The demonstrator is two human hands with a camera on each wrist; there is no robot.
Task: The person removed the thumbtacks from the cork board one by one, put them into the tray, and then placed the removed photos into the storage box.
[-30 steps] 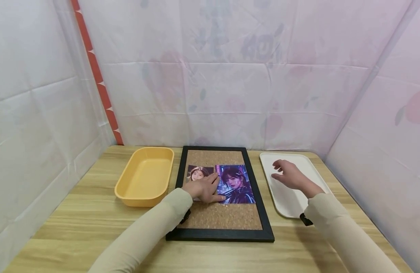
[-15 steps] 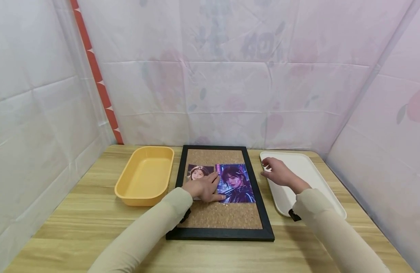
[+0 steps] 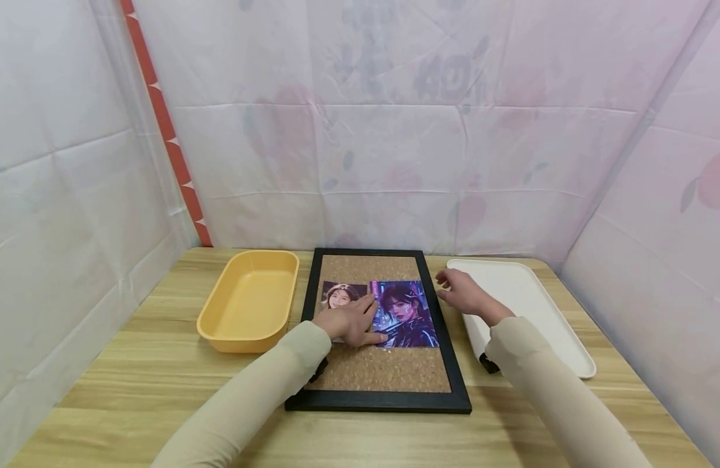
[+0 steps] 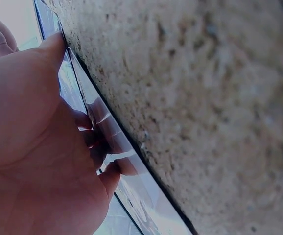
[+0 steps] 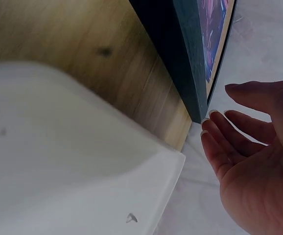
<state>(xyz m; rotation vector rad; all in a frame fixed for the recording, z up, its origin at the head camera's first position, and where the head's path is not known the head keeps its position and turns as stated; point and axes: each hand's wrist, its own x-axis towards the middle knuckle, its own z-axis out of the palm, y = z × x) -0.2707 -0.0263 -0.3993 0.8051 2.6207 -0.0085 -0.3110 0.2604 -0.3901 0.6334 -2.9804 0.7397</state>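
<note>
A black-framed cork board (image 3: 389,374) lies on the table with two glossy picture prints side by side on it. My left hand (image 3: 350,323) rests flat with straight fingers over the left print, a portrait (image 3: 339,296), covering much of it. Its fingertips and thumb reach the edge of the right print, a purple-blue picture (image 3: 402,315). My right hand (image 3: 465,294) hovers between the board's right edge and the white tray (image 3: 529,292). In the right wrist view, that hand's fingers (image 5: 222,137) are loosely bent, apart from the thumb, with nothing visible between them.
At the board's left stands a yellow basin (image 3: 248,305). A small grey thing (image 5: 131,218), too small to make out, lies on the white tray in the right wrist view. Pale printed cloth (image 3: 389,149) hangs behind the table and along both sides.
My right hand has moved left from above the white tray to beside the board's right edge. My left hand and both prints have stayed in place.
</note>
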